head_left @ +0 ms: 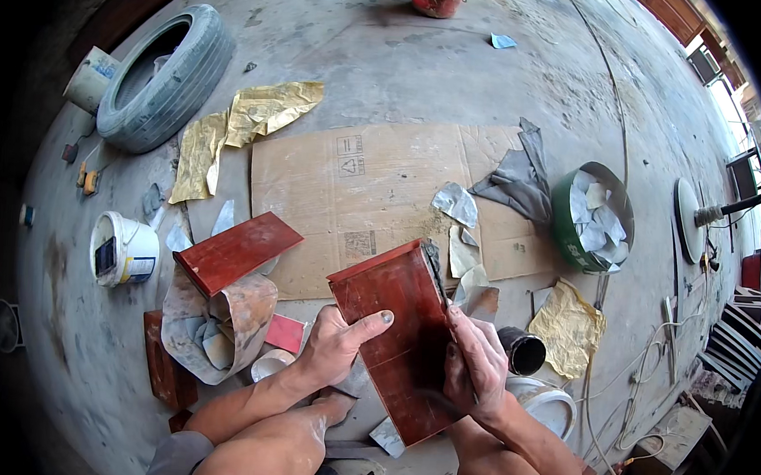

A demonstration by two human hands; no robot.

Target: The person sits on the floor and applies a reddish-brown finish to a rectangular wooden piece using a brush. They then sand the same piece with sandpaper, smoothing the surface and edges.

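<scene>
A reddish-brown varnished wooden panel [396, 334] is tilted up between my knees. My left hand [339, 344] grips its left edge, thumb lying on the face. On the right edge, my right hand [477, 361] is closed with its fingers curled over the side; whether something small lies under them I cannot tell. A dark grey, rough strip [432, 262] runs along the panel's upper right edge. Left of my hands, a second red-brown wooden piece [238, 252] rests on a stained, curled-walled container [249, 312] with grey scraps inside.
Flattened cardboard [313, 207] covers the floor ahead. Around it are yellow sandpaper [201, 157], a grey cloth [523, 181] and a green tub [565, 218] of scraps. A white bucket [139, 262] and tyre [168, 81] stand left; a black-mouthed can [526, 353] and cables [652, 363] lie right.
</scene>
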